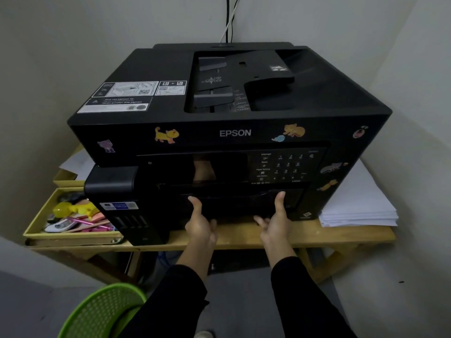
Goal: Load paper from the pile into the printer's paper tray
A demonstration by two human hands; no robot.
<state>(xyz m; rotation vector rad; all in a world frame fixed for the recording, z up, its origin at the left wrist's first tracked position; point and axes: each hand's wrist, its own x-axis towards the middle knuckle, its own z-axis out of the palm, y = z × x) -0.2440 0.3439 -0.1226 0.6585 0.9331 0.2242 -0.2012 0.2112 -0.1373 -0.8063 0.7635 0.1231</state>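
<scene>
A black Epson printer with cat stickers stands on a wooden table. Its paper tray sits low in the front, closed flush with the body. My left hand holds the tray's left part, thumb up on its face and fingers curled under its lower edge. My right hand grips the right part the same way. A pile of white paper lies on the table to the printer's right.
A yellow tray of pens and small items sits left of the printer, with loose sheets behind it. A green plastic basket stands on the floor at lower left. Walls close in on both sides; cables run up behind.
</scene>
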